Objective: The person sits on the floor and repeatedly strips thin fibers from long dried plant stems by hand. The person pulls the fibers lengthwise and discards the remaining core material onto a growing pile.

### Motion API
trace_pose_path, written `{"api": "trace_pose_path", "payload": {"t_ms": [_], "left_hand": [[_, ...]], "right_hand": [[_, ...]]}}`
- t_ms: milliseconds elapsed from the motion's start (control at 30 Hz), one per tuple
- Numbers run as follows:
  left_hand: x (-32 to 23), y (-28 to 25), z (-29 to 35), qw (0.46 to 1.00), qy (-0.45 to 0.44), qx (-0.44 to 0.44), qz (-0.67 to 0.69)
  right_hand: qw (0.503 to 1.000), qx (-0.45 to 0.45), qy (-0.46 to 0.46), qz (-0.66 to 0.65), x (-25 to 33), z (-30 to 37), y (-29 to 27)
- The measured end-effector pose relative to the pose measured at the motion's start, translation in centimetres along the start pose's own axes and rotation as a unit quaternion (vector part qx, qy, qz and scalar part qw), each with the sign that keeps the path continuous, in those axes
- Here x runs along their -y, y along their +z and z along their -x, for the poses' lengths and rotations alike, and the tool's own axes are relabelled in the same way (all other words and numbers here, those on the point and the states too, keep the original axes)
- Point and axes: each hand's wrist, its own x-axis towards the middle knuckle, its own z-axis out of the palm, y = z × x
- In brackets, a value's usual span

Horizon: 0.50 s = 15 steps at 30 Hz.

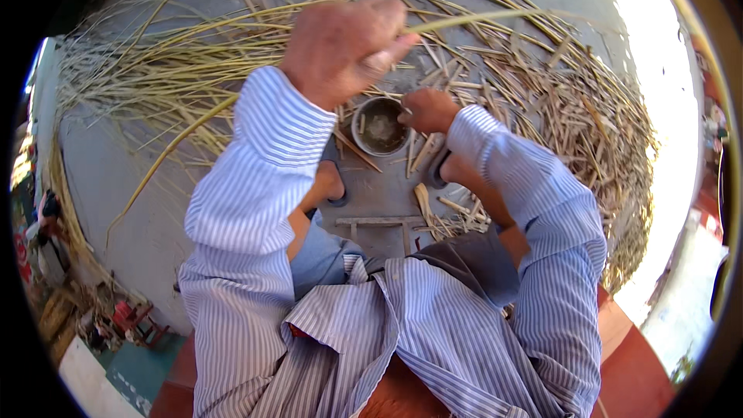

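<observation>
My left hand (pixel 344 50) is raised at the upper middle, closed in a fist around a long yellow-green plant stalk (pixel 484 18). One end of the stalk points off to the right, blurred at its tip. A curved yellow stalk (pixel 174 143) comes out from behind my left sleeve; I cannot tell if it is the same piece. My right hand (pixel 429 111) is closed at the right rim of a small round metal pot (pixel 357 125) with murky liquid and small bits inside. What its fingers hold is hidden.
Long thin stalks (pixel 178 62) lie spread across the grey floor (pixel 155 201) to the left. Dry husks and strips (pixel 588 116) are heaped along the right. Short cut pieces (pixel 457 217) lie near my right foot. A low wooden crosspiece (pixel 379 221) sits between my feet.
</observation>
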Motion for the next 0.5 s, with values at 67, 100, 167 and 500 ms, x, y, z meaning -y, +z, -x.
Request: {"api": "trace_pose_path", "payload": {"t_ms": [67,100,167,500], "left_hand": [[0.0,-0.1,-0.5,0.998,0.033,-0.015,0.055],[-0.3,0.3,-0.2,1.0,0.01,0.012,0.017],[-0.7,0.9,-0.1,0.998,-0.014,0.058,-0.022],[-0.8,1.6,0.4,0.993,0.017,0.113,-0.012]], "right_hand": [[0.997,0.076,0.021,0.025,2.5,-4.2,4.8],[0.994,0.083,0.034,0.057,3.0,-5.4,6.8],[0.991,0.073,0.069,0.088,2.9,-6.3,9.5],[0.98,-0.141,0.136,-0.014,-0.8,-6.8,11.1]]}}
